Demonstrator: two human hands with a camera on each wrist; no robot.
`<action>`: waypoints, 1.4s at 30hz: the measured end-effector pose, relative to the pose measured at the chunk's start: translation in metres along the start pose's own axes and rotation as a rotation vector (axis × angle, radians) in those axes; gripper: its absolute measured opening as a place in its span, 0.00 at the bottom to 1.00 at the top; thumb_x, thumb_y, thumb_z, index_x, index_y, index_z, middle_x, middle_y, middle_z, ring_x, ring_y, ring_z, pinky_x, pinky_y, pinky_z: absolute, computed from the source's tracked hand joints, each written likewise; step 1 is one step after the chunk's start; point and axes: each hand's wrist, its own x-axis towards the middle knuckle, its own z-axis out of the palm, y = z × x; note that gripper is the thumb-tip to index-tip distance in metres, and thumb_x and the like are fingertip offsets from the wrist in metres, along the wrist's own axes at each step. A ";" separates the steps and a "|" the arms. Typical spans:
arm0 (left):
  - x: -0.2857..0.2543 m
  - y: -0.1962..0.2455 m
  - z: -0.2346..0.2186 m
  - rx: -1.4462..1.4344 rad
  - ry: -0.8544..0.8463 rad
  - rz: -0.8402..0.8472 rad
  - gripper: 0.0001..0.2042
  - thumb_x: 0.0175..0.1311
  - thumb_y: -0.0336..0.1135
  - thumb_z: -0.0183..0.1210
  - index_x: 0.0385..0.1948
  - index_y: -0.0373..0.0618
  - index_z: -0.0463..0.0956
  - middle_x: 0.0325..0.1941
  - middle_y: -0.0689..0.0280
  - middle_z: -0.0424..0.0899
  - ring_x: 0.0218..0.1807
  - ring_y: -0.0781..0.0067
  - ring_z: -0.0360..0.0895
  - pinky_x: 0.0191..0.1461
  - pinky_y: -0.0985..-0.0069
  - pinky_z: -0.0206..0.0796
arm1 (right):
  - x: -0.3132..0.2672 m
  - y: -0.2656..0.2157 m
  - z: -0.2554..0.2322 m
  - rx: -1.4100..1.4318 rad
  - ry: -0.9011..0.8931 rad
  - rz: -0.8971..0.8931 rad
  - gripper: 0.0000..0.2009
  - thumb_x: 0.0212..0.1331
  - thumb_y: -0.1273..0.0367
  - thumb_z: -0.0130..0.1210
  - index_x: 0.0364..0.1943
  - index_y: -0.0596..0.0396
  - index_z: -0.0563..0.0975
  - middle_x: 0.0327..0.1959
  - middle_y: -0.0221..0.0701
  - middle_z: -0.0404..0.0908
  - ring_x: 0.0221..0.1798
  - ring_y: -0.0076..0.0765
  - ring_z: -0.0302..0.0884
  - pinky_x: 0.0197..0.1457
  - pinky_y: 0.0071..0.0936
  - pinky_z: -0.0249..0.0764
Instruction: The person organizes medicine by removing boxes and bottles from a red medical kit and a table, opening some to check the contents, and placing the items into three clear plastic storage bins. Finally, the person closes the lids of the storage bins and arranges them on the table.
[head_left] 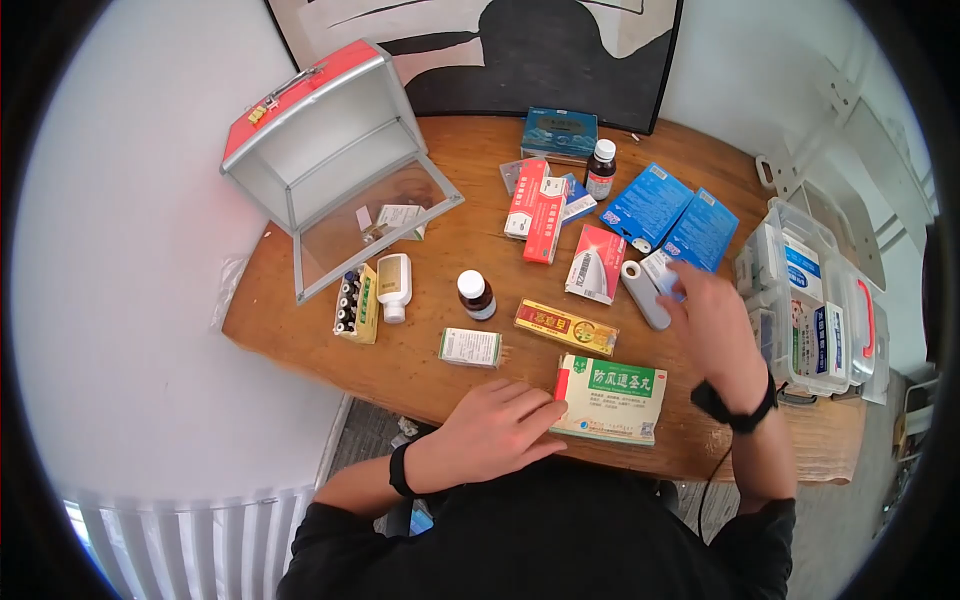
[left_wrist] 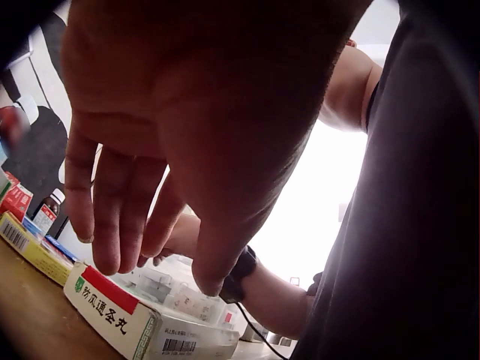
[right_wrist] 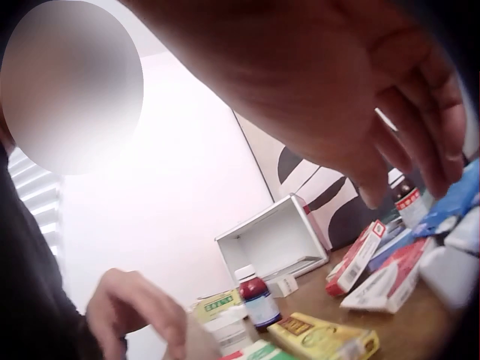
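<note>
My left hand (head_left: 500,425) is at the table's front edge, fingers relaxed, by the red end of a green-and-cream medicine box (head_left: 615,400). In the left wrist view its fingers hang over that box (left_wrist: 112,315) with nothing held. My right hand (head_left: 715,320) reaches over the right side of the table, its fingertips close above a small white box (head_left: 657,268) and a grey-white handheld device with a round end (head_left: 645,297). Loosely bent fingers (right_wrist: 420,142) with nothing between them show in the right wrist view. Blue packets (head_left: 700,230) lie just beyond.
An open red-and-silver case (head_left: 340,130) stands at the back left. On the table (head_left: 420,385) are a yellow box (head_left: 567,327), a brown bottle (head_left: 477,295), a white bottle (head_left: 394,290) and red-and-white boxes (head_left: 545,220). A clear plastic bin (head_left: 790,215) sits at the right.
</note>
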 end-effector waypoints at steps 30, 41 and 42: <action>-0.142 -0.113 -0.072 0.349 0.640 -0.871 0.32 0.54 0.44 0.85 0.55 0.36 0.81 0.48 0.53 0.89 0.48 0.52 0.87 0.52 0.60 0.80 | -0.007 -0.098 -0.018 0.203 -0.131 -0.106 0.10 0.64 0.73 0.71 0.48 0.59 0.85 0.42 0.42 0.90 0.47 0.54 0.89 0.51 0.45 0.83; -0.119 -0.139 -0.060 0.235 0.616 -0.943 0.29 0.57 0.46 0.81 0.54 0.36 0.82 0.42 0.51 0.92 0.43 0.51 0.91 0.47 0.60 0.81 | -0.060 -0.073 -0.012 0.215 -0.144 -0.014 0.11 0.61 0.73 0.73 0.46 0.58 0.86 0.40 0.42 0.88 0.43 0.56 0.88 0.47 0.45 0.82; -0.116 -0.139 -0.060 0.215 0.592 -0.969 0.24 0.59 0.44 0.79 0.51 0.38 0.83 0.36 0.52 0.91 0.39 0.51 0.91 0.45 0.60 0.81 | -0.062 -0.070 -0.011 0.222 -0.139 -0.003 0.11 0.61 0.73 0.73 0.46 0.58 0.86 0.40 0.41 0.88 0.43 0.55 0.88 0.47 0.45 0.82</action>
